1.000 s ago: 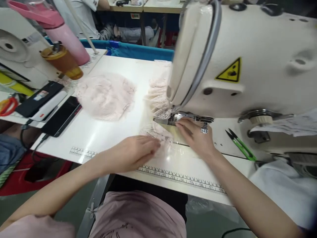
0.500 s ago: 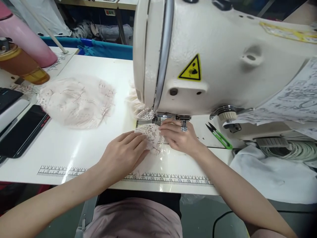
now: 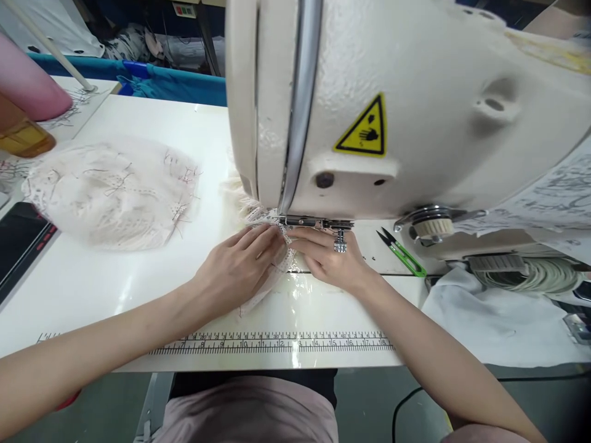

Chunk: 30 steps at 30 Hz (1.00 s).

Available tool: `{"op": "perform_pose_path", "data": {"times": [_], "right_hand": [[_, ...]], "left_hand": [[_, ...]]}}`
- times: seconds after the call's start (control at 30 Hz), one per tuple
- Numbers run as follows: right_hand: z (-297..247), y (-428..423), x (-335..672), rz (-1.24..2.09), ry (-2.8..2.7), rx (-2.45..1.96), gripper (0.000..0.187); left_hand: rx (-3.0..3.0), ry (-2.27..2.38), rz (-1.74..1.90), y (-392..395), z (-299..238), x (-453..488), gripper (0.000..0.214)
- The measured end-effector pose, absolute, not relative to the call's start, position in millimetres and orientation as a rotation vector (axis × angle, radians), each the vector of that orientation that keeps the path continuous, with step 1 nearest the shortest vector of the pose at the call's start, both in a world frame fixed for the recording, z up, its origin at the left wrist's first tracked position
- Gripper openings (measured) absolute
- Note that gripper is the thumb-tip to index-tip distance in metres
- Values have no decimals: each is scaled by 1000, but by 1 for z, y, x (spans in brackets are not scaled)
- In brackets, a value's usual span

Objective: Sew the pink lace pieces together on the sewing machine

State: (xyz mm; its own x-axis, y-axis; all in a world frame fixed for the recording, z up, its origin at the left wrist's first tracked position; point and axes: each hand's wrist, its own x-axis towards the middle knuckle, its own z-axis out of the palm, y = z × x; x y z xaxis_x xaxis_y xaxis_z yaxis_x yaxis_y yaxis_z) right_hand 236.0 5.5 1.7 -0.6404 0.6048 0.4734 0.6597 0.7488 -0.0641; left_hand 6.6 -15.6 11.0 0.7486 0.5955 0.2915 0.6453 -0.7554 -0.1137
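Left hand (image 3: 244, 261), right hand (image 3: 327, 259) touch lace (image 3: 285, 263); cannot tell if pinching. Slip near metal foot (image 3: 309, 222) might hurt fingers.

- Pink bottle (image 3: 37, 83) at the left edge
- Amber cup (image 3: 28, 136) just beside it
- Black smartphone (image 3: 21, 243), partly out of view
- Green-handled thread snips (image 3: 407, 256), tips apart

Centre: left hand (image 3: 235, 264) covers part of the lace cloth (image 3: 282, 263); fingertip grip cannot be told. Metal screw (image 3: 340, 241) hides part of right hand (image 3: 330, 263). Upper left: pink bottle (image 3: 37, 80) cut off by edge; phone (image 3: 21, 240), mid-left, likewise.
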Motion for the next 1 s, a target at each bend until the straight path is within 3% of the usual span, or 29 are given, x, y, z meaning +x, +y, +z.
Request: {"op": "perform_pose_path", "data": {"times": [0.73,1.0], "right_hand": [[-4,4,230,-51,-2480,-998,32],[4,5,226,-247,-2465,-1002,29]], "left_hand": [[-2843,-973,-476,12,0,-4,37],[-2837,-953,-488,12,1,-3,36]]}}
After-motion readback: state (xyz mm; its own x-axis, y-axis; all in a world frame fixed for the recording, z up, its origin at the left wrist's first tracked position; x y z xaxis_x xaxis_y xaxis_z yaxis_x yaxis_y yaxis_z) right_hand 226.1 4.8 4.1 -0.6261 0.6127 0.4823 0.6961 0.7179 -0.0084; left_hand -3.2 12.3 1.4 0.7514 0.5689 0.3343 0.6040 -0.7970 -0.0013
